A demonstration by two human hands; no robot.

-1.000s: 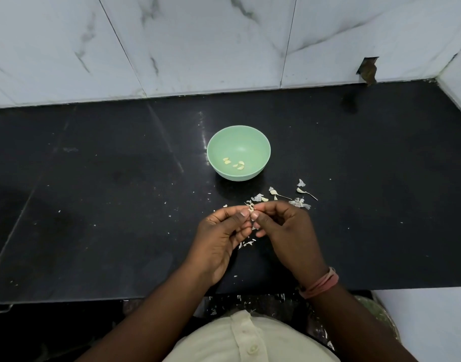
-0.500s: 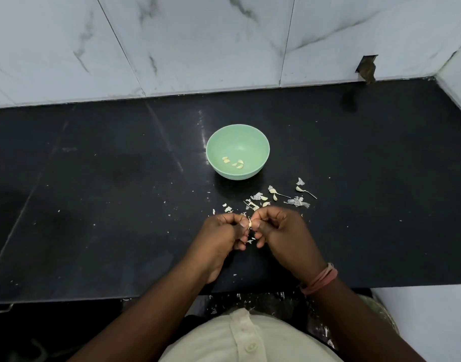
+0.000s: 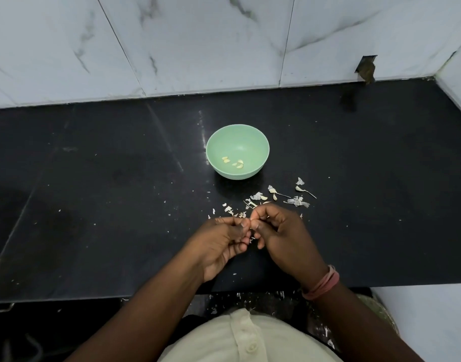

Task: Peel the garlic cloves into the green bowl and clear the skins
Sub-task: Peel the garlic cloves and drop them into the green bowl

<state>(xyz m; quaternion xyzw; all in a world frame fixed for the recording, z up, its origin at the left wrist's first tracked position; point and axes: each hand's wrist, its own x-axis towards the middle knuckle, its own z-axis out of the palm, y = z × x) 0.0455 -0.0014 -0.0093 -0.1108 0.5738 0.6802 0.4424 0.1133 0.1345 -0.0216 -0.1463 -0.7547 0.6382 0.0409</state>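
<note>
Both hands have drawn a little closer to the body than they were a second ago, sinking lower in the frame and leaving more of the scattered skins uncovered above them. At lower centre, the left hand (image 3: 225,240) and the right hand (image 3: 279,236) meet fingertip to fingertip over the black counter (image 3: 93,205). Their fingers are curled inward and pinch something tiny between them; it is most likely a garlic clove being stripped, though the fingers hide it almost wholly. Working low over the counter means any skin pulled off falls onto the counter rather than among the clean cloves. The green bowl (image 3: 260,142) stands just above the hands, at the centre of the frame and within easy reach, so a finished clove needs only a short forward move. A few peeled cloves (image 3: 233,162) already lie on the near side of its floor. Loose garlic skins (image 3: 276,198) are strewn between the bowl and the hands and out to the right, with finer flecks scattered wider. More white flecks lie below the counter edge near the cream shirt (image 3: 240,340) at the bottom of the frame. A pink band (image 3: 322,284) circles the right wrist. Pale marble-patterned tiles (image 3: 198,43) fill the top of the frame. Judging by this, peeling is under way and clearing the skins has not begun.
</note>
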